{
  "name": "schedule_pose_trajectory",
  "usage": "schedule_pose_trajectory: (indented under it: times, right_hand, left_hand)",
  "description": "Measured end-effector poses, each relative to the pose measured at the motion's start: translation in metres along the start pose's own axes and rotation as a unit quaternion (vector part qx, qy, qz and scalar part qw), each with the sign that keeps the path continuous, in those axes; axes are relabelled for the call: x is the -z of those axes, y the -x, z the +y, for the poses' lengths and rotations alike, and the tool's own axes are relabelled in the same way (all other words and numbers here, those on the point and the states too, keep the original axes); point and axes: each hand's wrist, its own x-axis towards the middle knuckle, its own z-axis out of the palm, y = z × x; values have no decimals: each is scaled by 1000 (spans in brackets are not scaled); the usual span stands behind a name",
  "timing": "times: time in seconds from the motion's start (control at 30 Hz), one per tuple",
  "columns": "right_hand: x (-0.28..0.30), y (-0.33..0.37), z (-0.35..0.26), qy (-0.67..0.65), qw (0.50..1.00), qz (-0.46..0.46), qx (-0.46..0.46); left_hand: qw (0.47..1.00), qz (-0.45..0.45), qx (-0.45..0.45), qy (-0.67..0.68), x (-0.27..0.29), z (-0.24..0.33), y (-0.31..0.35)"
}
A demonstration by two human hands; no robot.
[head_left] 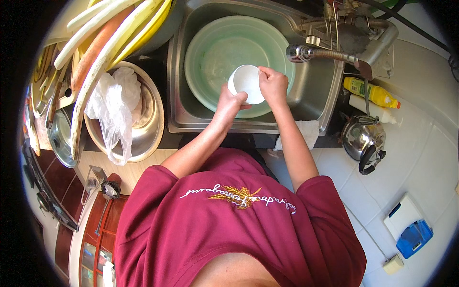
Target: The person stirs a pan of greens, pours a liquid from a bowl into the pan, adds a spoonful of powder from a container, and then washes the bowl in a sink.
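1. Directly over the steel sink [178,103], both hands meet on a small white bowl [245,81], which sits a little above the picture's centre, toward 12 o'clock.
2. Gripping from the bowl's 7 o'clock side, the left hand [230,101] is closed on the lower rim, its thumb lying against the outside wall.
3. On the bowl's 3 o'clock side, the right hand [272,85] is curled over the rim, fingers bent onto the edge; whether they reach inside cannot be told.
4. Under the bowl lies a large pale green plastic basin [215,52], which fills most of the sink; the bowl is held above its 5 o'clock part.
5. At 2 o'clock from the bowl, a metal tap [334,50] with a ribbed flexible spout points its nozzle toward the basin, just beside the right hand's knuckles.
6. Farther out at 3 o'clock, a yellow squeeze bottle [370,92] with a red tip lies beside a white bottle [370,108], and a shiny steel kettle [362,138] with a black handle stands near them at 4 o'clock.
7. At 9 o'clock from the bowl, a steel mixing bowl [153,119] holds a crumpled clear plastic bag [112,103].
8. Up at 10 o'clock, a yellow tub [160,19] carries long pale stalks and an orange carrot [93,50].
9. A white cloth [306,131] hangs over the sink's front edge beneath the right forearm.
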Motion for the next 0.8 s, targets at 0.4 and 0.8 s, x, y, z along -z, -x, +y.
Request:
schedule_pose_trajectory:
  times: [0.4,0.8]
  right_hand:
    - [0,-3,6,-12,1000,9,22]
    - [-4,1,20,-54,998,24,9]
  left_hand:
    - [1000,11,-2,-8,-4,-4,-5]
    - [1000,12,13,-13,-7,-9,-2]
